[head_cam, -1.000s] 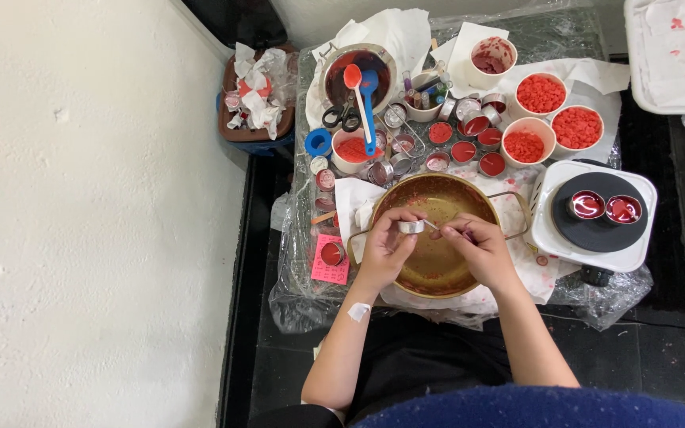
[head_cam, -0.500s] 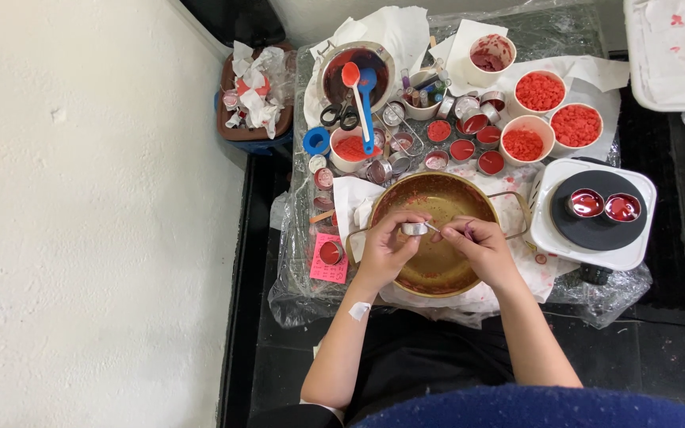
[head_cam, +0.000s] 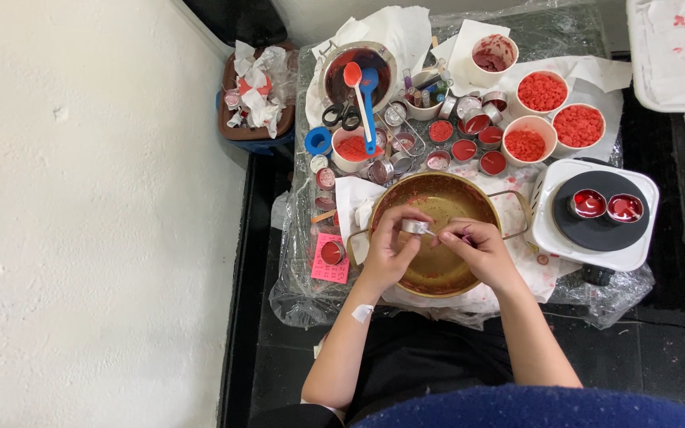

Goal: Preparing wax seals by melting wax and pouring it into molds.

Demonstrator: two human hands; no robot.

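Left hand (head_cam: pixel 386 250) pinches a small metal cup (head_cam: pixel 416 227) over the brass pan (head_cam: pixel 438 277); right hand (head_cam: pixel 477 247) works at its rim, fingers closed on something too small to tell. Several cups (head_cam: pixel 469 149) beyond already hold red wax; this one looks unfilled.

My left hand (head_cam: pixel 388 252) and right hand (head_cam: pixel 477 252) over pan (head_cam: pixel 438 202), small metal cup (head_cam: pixel 415 227) between them, in left fingers. Pan at near middle of desk (head_cam: pixel 549 32). Hot plate (head_cam: pixel 596 215) just right of pan, two filled cups (head_cam: pixel 606 205) on it. Three bowls (head_cam: pixel 552 119) behind hot plate. Row of small cups (head_cam: pixel 465 145) behind pan. Spoons (head_cam: pixel 361 99) and scissors (head_cam: pixel 341 116) far left behind pan. Bin (head_cam: pixel 251 99) left of desk, beside wall. Tray (head_cam: pixel 675 51) far right.
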